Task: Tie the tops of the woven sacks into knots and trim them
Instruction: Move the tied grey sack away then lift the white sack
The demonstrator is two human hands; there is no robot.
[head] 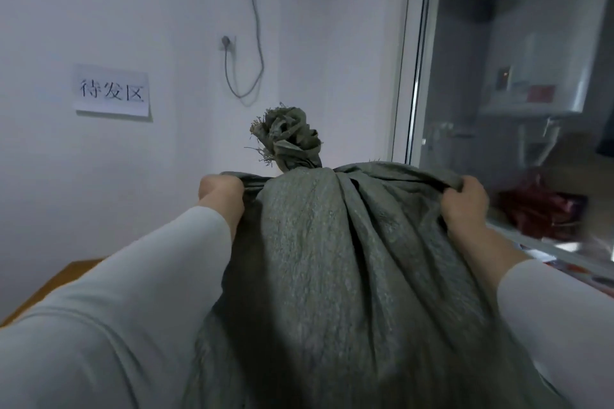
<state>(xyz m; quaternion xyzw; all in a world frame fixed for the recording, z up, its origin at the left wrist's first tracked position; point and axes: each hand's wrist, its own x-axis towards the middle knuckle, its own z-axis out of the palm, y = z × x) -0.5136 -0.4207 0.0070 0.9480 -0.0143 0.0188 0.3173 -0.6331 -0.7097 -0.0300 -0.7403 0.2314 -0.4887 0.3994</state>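
Gripping the sack [319, 259] at both shoulders, we hold it up in the middle of the frame, where it fills the lower centre. Our left hand [221, 194] has its fingers curled round a bunched fold of cloth at the sack's upper left edge; our right hand [465, 201] clutches a similar fold at the upper right edge. Both sleeves are white.

The sack is grey-green woven cloth with a coarse, grainy weave. Deep folds run down from its neck, most of them on the right half. Its top is gathered tight and twisted into a knot [289, 138] that stands upright above the sack, just above centre frame. The knot is a crumpled lump, and frayed threads stick out from its left side and top edge.

Behind it stands a white wall [159, 26] with a paper sign [112, 91] at the left, printed with dark characters, and a socket [227, 42] with a cable [257, 26] hanging above the knot. A glass pane [498, 76] fills the right of the frame.
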